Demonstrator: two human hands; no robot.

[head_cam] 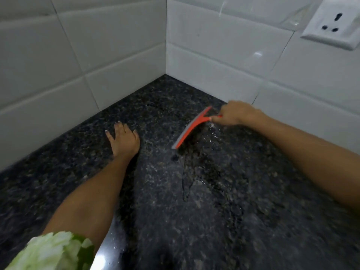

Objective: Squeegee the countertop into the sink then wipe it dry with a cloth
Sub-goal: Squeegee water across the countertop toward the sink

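**Squeegee on wet tabletop, corner position**

Squeegee (191, 128): red, with a pale grey blade. The blade edge lies on the tabletop (214, 221), running diagonally from upper right to lower left, near the corner where the two walls meet. Its short handle points right, into the right hand.

Right hand (234, 114): fingers curled round the handle, which is mostly hidden inside the grip; only a red tip shows past the knuckles. The forearm reaches in from the right edge of the view.

Water (187, 182): a thin film and a few streaks glisten on the stone just beside and below the blade, trailing toward the near side.

Left hand (123, 141): laid flat on the tabletop, fingers straight and slightly spread, holding nothing, well apart from the squeegee on its left.

Tabletop: dark speckled granite, glossy, filling the lower part of the view.

Walls (87, 55): white glossy rectangular tiles on both sides of the corner.

Socket (334, 22): white plate, three-pin, mounted on the right wall at upper right.

Sleeve (54, 252): green and white cloth at the lower left, on the left arm; blurred.
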